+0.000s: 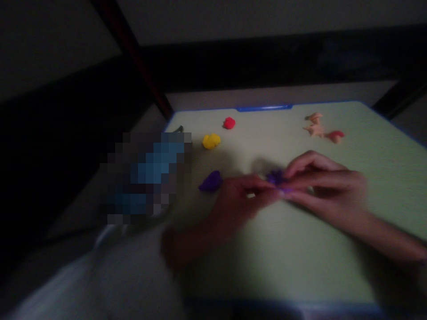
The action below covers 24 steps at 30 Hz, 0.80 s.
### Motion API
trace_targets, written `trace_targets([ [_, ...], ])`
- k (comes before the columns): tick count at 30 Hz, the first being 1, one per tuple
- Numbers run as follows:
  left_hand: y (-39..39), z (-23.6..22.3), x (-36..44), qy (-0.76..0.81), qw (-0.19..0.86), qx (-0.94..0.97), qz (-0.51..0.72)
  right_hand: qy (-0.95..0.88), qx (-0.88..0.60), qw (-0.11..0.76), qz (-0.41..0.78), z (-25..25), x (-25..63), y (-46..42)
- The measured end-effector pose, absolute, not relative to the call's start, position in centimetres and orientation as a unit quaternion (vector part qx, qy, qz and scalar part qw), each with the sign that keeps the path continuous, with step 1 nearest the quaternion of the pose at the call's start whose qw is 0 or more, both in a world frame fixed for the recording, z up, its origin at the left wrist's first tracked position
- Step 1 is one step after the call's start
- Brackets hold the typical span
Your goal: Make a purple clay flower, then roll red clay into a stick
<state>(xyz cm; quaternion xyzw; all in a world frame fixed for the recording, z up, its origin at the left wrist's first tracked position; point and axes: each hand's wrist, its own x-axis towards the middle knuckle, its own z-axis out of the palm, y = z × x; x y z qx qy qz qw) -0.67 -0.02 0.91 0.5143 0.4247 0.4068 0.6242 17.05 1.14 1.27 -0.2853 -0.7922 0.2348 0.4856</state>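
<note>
Between my fingertips is a small, uneven piece of purple modelling clay [275, 176], held above the table [267, 262]. My left hand [238, 198] pinches it from the left, thumb and fingers closed. From the other side my right hand [325, 184] grips the same piece with its fingertips. Both hands are slightly blurred, and the fingers hide part of the clay. A bigger purple clay lump [211, 182] lies on the table just left of my left hand.
Farther back lie a yellow clay lump [211, 141] and a red one [229, 123]. Several peach-coloured clay pieces [315, 130], one partly red [335, 136], lie at the back right. A blue handle [264, 108] sits on the far edge. Left of the table is a pixelated area [150, 173].
</note>
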Motion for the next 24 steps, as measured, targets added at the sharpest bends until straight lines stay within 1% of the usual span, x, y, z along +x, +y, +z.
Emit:
trace_targets([
  [7, 0.15, 0.87, -0.77, 0.437, 0.598, 0.54, 0.399, -0.805, -0.286, 0.471, 0.219, 1.28, 17.06, 1.26],
  [16, -0.38, 0.89, -0.32, 0.453, 0.64, 0.461, 0.415, -0.796, -0.301, 0.482, 0.21, 1.28, 17.01, 1.2],
  [24, 0.01, 0.75, -0.58, 0.445, 0.624, 0.516, 0.382, -0.793, -0.301, 0.483, 0.216, 1.14, 17.1, 1.23],
])
